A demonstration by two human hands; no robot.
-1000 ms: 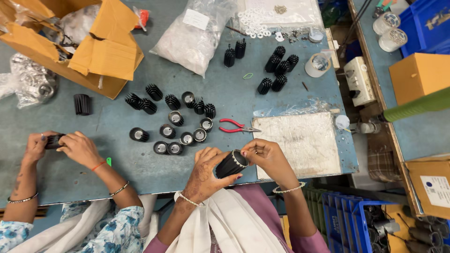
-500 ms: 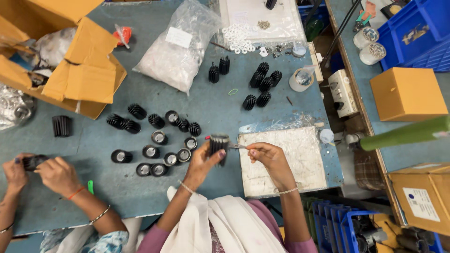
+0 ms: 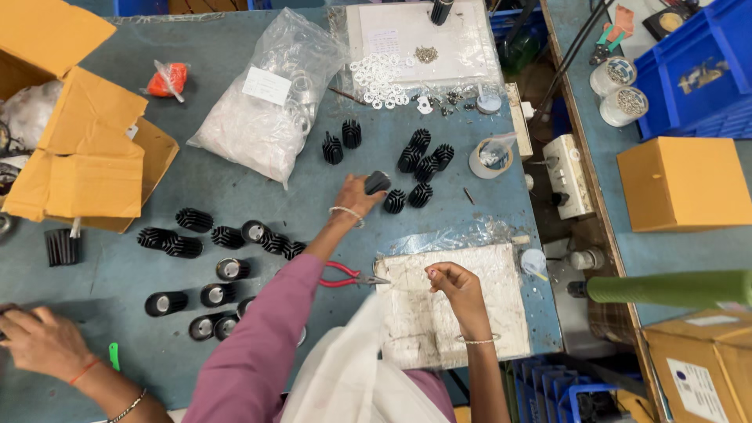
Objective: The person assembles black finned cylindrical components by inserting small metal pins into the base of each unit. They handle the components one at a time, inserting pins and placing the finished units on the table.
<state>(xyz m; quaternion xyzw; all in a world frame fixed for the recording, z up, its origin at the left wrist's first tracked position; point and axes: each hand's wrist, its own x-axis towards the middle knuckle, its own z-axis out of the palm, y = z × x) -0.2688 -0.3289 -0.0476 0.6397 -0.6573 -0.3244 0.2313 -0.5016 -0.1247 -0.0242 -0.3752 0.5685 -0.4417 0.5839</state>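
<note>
My left hand [image 3: 354, 194] is stretched far out over the blue-grey table [image 3: 258, 204] and is shut on a black finned cylinder [image 3: 377, 182]. It is just left of a cluster of the same black finned pieces [image 3: 420, 166]. Above a scuffed white pad [image 3: 462, 313] near the front edge hovers my right hand [image 3: 457, 285]. Its fingers are curled together, and I cannot make out anything between them. Red-handled pliers [image 3: 345, 276] lie at the pad's left edge, partly under my pink sleeve.
More black cylinders [image 3: 211, 270] lie left of my arm. A filled plastic bag [image 3: 266, 106], white washers [image 3: 382, 74] and a tape roll [image 3: 490, 157] sit further back. An open cardboard box [image 3: 78, 157] is at the left. A co-worker's hand [image 3: 43, 345] rests bottom left.
My left hand has carried the black cylinder from in front of me out to the far cluster. My right hand has come away from it and stays over the white pad.
</note>
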